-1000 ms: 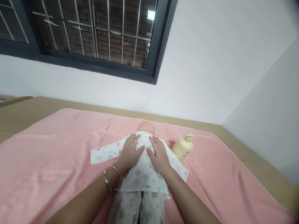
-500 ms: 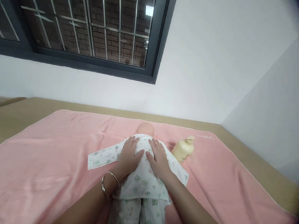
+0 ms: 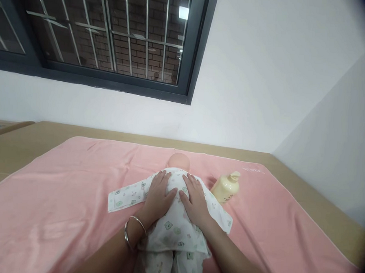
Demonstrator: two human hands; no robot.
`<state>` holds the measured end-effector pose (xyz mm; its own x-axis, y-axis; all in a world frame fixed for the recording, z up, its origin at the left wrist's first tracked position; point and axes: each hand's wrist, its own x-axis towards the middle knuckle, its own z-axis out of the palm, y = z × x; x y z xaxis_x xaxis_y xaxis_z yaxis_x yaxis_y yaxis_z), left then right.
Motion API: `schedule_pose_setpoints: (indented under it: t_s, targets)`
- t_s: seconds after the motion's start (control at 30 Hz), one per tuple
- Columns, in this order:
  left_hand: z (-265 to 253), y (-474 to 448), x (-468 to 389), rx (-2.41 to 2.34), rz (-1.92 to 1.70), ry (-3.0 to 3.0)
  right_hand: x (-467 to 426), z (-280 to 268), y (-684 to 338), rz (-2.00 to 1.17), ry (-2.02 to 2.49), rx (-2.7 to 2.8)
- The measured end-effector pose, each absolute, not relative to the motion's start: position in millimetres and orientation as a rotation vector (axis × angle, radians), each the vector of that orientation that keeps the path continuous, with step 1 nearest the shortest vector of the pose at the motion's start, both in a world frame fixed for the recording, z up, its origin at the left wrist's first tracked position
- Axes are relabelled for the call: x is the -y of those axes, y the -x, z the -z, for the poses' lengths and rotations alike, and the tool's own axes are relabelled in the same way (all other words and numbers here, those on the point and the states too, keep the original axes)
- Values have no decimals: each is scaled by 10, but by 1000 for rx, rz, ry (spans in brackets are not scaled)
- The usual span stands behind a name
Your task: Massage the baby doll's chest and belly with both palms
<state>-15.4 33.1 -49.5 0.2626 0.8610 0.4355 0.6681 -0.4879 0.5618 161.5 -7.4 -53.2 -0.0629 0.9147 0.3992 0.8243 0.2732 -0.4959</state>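
Note:
A baby doll (image 3: 178, 161) lies on a pink towel, its bald head away from me and its face not in view. It wears a white printed top (image 3: 174, 229) and matching trousers (image 3: 159, 267). My left hand (image 3: 159, 196) rests flat on the left of the doll's upper body, fingers stretched toward the head. On the other side my right hand (image 3: 196, 200) lies flat too, its thumb close to the left one. Neither hand grips anything. A silver bangle (image 3: 127, 233) circles my left wrist. Both sleeves spread out sideways.
A pale yellow pump bottle (image 3: 225, 188) stands by the doll's right-hand sleeve. The pink towel (image 3: 76, 180) covers much of a wooden surface (image 3: 317, 196). Behind it rise a white wall (image 3: 240, 82) and a dark-framed window (image 3: 112, 82) with metal bars.
The whole view has shifted slightly, so everything sits a little lower in the picture. My hands stay flat on the doll's top, with hardly any movement against it.

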Motion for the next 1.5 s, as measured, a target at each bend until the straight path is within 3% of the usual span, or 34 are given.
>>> schedule_pose_setpoints:
  t_s: [1.5]
  targets:
    - [587,174,-452,-1438,-1110,-2267,-14,728,-1537,-33,1496,1801]
